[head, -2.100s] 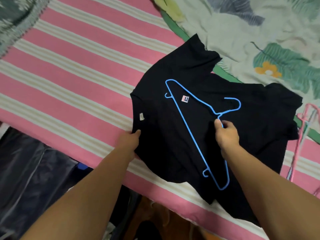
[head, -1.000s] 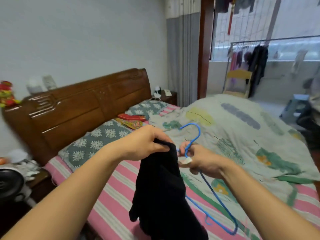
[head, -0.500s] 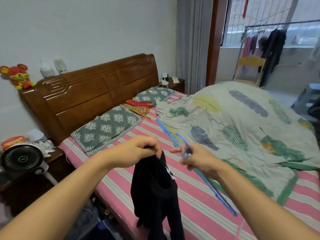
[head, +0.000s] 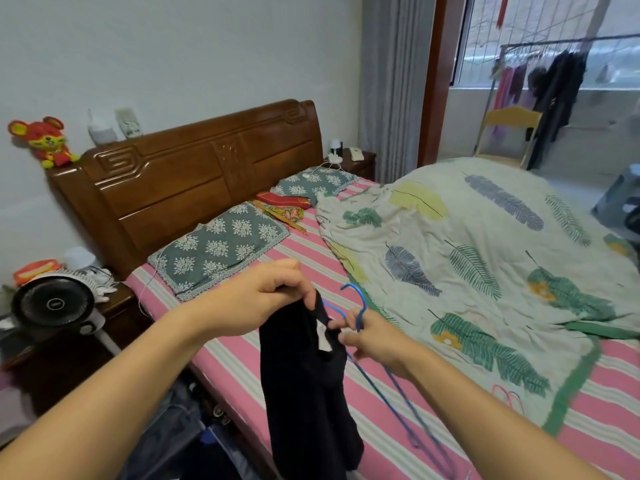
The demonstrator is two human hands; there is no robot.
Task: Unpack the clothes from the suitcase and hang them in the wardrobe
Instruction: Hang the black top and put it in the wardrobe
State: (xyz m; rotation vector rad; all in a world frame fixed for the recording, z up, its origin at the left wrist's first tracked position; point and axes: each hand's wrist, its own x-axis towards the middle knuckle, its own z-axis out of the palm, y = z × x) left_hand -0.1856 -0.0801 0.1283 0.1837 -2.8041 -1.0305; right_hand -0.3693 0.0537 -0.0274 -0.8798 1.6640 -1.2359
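Head view is showing me the bed (head: 242, 355) with pink stripes, and I am using it as my landmark. Above its near edge my left hand (head: 273, 292) is pinching the top of the black shirt (head: 304, 382), which is hanging down in front of the bed. Just beside it, my right hand (head: 374, 336) is holding the blue hanger (head: 356, 299) with curled fingers; its hook is pointing up and its frame is slanting down over the bed.

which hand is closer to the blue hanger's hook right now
Right. The right hand grips the blue hanger just below its hook. The left hand is off to the left of it, pinching the top of the black shirt.
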